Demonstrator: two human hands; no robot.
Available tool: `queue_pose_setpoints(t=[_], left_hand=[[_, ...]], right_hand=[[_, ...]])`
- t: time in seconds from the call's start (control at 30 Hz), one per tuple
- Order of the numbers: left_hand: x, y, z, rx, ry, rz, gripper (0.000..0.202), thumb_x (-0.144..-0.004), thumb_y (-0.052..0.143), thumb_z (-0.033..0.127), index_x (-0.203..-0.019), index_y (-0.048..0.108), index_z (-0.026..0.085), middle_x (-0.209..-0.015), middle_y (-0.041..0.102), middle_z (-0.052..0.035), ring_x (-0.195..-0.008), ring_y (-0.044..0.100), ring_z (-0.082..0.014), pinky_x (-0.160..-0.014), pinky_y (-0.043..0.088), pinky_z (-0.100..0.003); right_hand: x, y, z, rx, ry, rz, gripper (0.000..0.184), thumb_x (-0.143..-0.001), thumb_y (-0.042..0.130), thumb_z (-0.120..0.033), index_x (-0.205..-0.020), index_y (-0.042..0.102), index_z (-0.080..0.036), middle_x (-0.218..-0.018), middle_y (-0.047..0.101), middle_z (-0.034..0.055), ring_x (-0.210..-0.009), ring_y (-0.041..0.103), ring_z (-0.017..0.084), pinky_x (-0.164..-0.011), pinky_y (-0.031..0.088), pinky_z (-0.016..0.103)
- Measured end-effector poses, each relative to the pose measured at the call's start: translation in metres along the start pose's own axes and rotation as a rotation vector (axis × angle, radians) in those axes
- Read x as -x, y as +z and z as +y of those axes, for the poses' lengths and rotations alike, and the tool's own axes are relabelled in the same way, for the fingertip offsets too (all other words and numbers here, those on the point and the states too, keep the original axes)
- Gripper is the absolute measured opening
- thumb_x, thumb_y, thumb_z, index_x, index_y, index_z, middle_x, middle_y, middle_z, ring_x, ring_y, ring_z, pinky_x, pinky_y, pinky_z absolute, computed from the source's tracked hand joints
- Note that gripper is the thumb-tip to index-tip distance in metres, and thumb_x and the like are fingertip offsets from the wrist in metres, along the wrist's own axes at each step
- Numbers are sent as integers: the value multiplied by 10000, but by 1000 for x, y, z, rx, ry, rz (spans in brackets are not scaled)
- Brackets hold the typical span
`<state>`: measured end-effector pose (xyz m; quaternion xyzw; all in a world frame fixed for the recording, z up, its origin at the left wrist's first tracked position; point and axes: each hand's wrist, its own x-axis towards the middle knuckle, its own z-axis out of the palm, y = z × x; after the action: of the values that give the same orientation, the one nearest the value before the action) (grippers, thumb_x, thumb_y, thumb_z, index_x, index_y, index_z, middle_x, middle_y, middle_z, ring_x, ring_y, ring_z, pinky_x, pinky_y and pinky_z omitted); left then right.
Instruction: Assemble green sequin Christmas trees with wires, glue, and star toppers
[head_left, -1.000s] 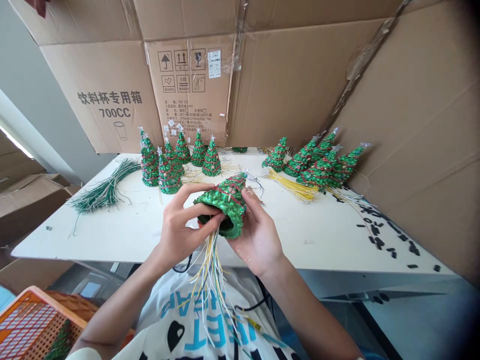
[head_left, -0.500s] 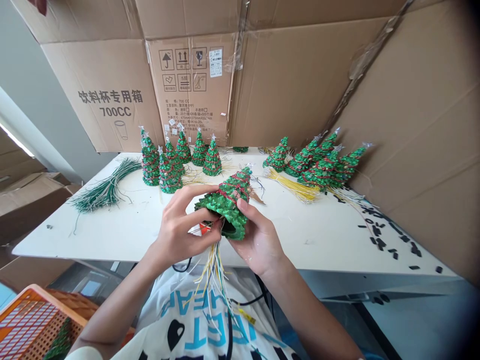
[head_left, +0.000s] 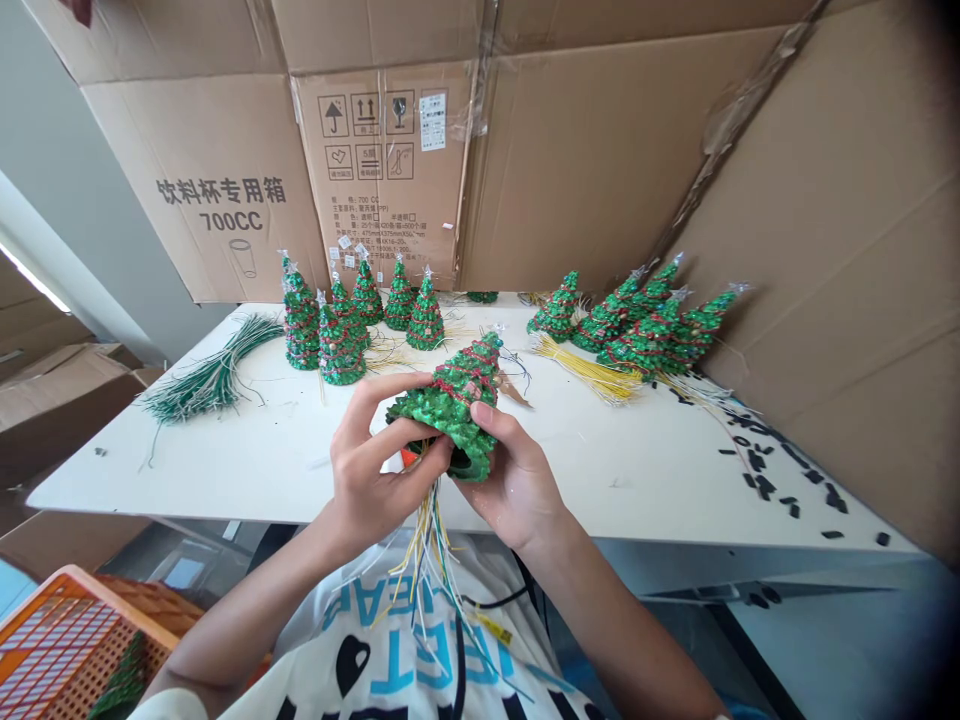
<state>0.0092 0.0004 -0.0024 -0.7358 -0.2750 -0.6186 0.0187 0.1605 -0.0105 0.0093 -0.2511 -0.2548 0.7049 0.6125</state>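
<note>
A small green Christmas tree (head_left: 469, 390) with red garland is held tilted above the table's front edge, its hollow base turned towards me. My right hand (head_left: 517, 480) grips it from the right, thumb on the branches. My left hand (head_left: 382, 455) is closed at the base, thumb and fingers pinching at the opening's rim; the fingertips are partly hidden inside. Yellow, white and green wires (head_left: 433, 540) hang out of the base below my left fingers, over my shirt. A bit of something orange-red (head_left: 409, 457) shows behind my left fingers.
Several finished-looking trees (head_left: 342, 340) stand at the back left, and more trees (head_left: 652, 320) lean together at the right. Bundles of green wires (head_left: 214, 370) and yellow wires (head_left: 592, 372) lie on the white table (head_left: 225, 470). Small black pieces (head_left: 787, 480) are scattered right. Cardboard (head_left: 570, 170) walls the back.
My left thumb and fingers have shifted slightly right and deeper at the tree's opening. The tree stays in my right hand with nearly the same tilt.
</note>
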Motion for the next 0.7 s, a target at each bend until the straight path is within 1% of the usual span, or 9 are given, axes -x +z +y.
queue_pose_setpoints(t=[0.03,0.1,0.2,0.27,0.4,0.53,0.63,0.7], left_hand=[[1,1,1,24,-26,10,125,-948,789,122,-944,756,243,-1349,723,-72,-1204,736,-258,-1013,657,-482],[4,2,3,84,-111,20,117,-956,795,133,-954,763,246,-1372,698,-67,-1272,709,-265,-1111,624,-524],[8,4,5,144,-261,15,87,-969,802,178,-938,766,251,-1419,664,-66,-1387,644,-284,-1248,530,-587],[9,4,6,161,-332,-4,81,-981,805,227,-917,762,252,-1433,651,-72,-1423,615,-295,-1286,488,-605],[8,4,4,248,-430,-69,145,-1016,788,348,-914,758,248,-1449,640,-87,-1455,597,-301,-1262,519,-574],[10,4,2,396,-534,-114,212,-1040,760,425,-931,750,243,-1516,628,-97,-1478,602,-327,-1249,530,-577],[11,4,3,515,-591,-131,310,-1066,694,529,-974,743,238,-1592,578,-114,-1509,588,-353,-1202,583,-554],[10,5,5,596,-639,-135,357,-1023,743,583,-978,742,229,-1613,556,-121,-1499,598,-361,-1179,606,-531]], right_hand=[[0,0,0,4,-6,5,369,-709,997,-359,-1006,796,-272,-999,888,-9,-976,837,239,-758,678,282],[0,0,0,16,-29,14,363,-722,991,-368,-1012,792,-278,-1004,886,-12,-1006,837,250,-833,694,318],[-2,0,0,23,-56,14,383,-755,979,-376,-1076,791,-287,-1050,882,-13,-1083,830,270,-961,690,387],[-3,-1,1,20,-67,11,387,-767,975,-375,-1097,792,-290,-1070,880,-13,-1107,824,275,-989,684,408],[-4,0,1,15,-96,11,366,-779,981,-376,-1083,792,-296,-1049,872,-30,-1075,823,258,-979,680,398],[-4,0,3,11,-117,37,410,-763,1001,-371,-1108,788,-309,-1019,857,-54,-1022,815,226,-929,678,353],[-4,0,5,37,-143,64,447,-785,992,-398,-1164,771,-311,-1075,855,-36,-1093,806,237,-955,667,357],[-4,0,7,61,-171,66,471,-808,981,-442,-1200,755,-312,-1150,851,-23,-1157,796,247,-1000,655,375]])
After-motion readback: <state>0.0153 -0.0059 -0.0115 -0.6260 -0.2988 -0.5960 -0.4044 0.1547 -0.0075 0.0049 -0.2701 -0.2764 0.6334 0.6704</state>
